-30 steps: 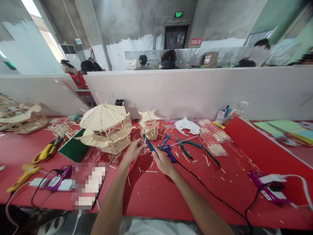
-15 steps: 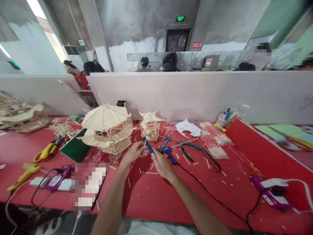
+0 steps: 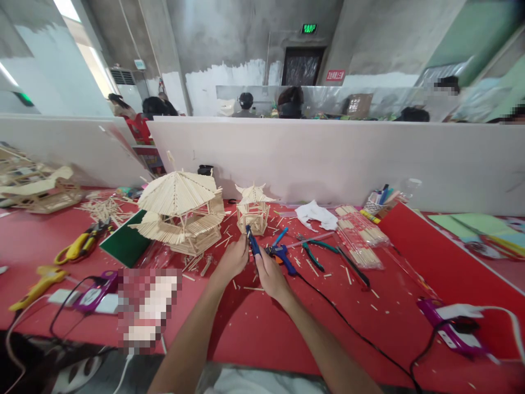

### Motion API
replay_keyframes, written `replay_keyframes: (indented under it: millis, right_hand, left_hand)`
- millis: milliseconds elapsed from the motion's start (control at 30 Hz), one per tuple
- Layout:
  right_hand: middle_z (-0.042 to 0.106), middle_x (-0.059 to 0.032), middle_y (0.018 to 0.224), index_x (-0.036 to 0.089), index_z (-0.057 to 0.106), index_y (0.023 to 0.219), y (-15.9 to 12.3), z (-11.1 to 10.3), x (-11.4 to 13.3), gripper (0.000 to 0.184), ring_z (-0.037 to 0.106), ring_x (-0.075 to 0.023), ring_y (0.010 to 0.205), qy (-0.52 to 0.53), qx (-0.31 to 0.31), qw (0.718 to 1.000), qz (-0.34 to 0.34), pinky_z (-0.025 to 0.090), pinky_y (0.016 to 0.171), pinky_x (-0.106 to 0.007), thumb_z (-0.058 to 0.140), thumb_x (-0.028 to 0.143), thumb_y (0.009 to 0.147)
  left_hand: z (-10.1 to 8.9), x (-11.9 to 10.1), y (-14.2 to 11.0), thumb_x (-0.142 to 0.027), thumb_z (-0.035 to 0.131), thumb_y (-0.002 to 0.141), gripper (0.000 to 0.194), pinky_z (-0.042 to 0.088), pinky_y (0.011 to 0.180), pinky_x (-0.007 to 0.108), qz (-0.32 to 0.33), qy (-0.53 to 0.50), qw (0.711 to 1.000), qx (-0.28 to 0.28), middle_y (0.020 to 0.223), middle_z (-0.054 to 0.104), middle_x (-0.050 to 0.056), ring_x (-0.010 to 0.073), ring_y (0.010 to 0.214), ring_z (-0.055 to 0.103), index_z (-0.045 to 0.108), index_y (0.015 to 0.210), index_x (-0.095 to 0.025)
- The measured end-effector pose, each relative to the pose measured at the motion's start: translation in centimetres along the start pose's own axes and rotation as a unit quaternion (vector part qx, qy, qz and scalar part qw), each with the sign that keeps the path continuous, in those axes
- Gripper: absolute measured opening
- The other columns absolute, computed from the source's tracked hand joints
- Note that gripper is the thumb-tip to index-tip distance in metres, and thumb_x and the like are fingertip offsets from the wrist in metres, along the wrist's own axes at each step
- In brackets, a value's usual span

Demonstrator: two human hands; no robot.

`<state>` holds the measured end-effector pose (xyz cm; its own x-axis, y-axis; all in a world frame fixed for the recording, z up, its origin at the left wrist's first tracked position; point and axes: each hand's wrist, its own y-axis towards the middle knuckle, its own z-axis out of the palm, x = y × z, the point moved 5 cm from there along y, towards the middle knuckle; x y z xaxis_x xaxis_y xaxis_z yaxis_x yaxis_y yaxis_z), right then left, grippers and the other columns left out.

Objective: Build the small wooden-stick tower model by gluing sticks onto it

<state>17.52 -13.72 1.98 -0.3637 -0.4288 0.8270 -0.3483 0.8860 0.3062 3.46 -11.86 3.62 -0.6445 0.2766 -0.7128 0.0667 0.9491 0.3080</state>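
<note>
My right hand (image 3: pixel 270 273) is closed round a pair of dark blue pliers (image 3: pixel 253 244), their tip pointing away from me. Close beside the tip, my left hand (image 3: pixel 235 258) is closed in a pinch on a thin wooden stick (image 3: pixel 248 232), mostly hidden by the fingers and the tool. Just beyond the hands stands a small stick pavilion (image 3: pixel 252 210) with upturned eaves. A larger stick pavilion (image 3: pixel 180 213) with a two-tier roof is to the left. A blue glue gun (image 3: pixel 283 256) lies right of my right hand, its cable trailing toward the lower right.
Green-handled pliers (image 3: pixel 312 257), a black-and-red tool (image 3: pixel 355 268) and stick packs (image 3: pixel 363 241) lie to the right. Yellow-handled cutters (image 3: pixel 77 244), a yellow glue gun (image 3: pixel 41 284) and a purple power strip (image 3: pixel 98 293) are left. A white partition (image 3: pixel 320 158) borders the red table (image 3: pixel 254 339).
My left hand has turned and moved slightly right, closer to the pliers. The pliers' tip has shifted a little right, and the stick is now more hidden. The view has shifted slightly.
</note>
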Motion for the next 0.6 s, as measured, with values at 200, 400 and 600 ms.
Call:
replay_keyframes:
  millis: [200, 400, 600]
  right_hand:
    - [0.065, -0.0138, 0.133, 0.020, 0.054, 0.140, -0.1, 0.5, -0.8, 0.047, 0.060, -0.0295, 0.124, -0.010, -0.019, 1.000, 0.005, 0.046, 0.106, -0.047, 0.028, 0.038, 0.105]
    - [0.062, -0.0163, 0.138, 0.017, 0.050, 0.144, -0.4, 1.4, -2.1, 0.053, 0.057, -0.0309, 0.130, -0.019, -0.032, 0.999, 0.015, 0.043, 0.109, -0.048, 0.026, 0.044, 0.105]
    - [0.062, -0.0178, 0.138, 0.016, 0.049, 0.144, -0.5, 2.2, -3.1, 0.056, 0.057, -0.0310, 0.130, -0.013, -0.038, 0.999, 0.031, 0.044, 0.109, -0.048, 0.026, 0.047, 0.104]
  left_hand:
    - [0.6, 0.2, 0.0, -0.032, 0.034, 0.102, 0.026, 0.035, 0.061, 0.029, 0.011, 0.100, 0.995, 0.019, 0.063, 0.055, 0.001, 0.0213, 0.060, 0.059, 0.052, 0.113, -0.018]
    - [0.9, 0.0, -0.1, -0.027, 0.034, 0.100, 0.027, 0.037, 0.065, 0.031, 0.002, 0.110, 0.993, 0.035, 0.069, 0.061, 0.006, 0.0234, 0.062, 0.060, 0.051, 0.116, -0.015]
    - [1.0, 0.0, -0.1, -0.026, 0.033, 0.101, 0.024, 0.035, 0.063, 0.031, 0.005, 0.122, 0.992, 0.037, 0.069, 0.060, 0.006, 0.0230, 0.062, 0.060, 0.051, 0.114, -0.015]
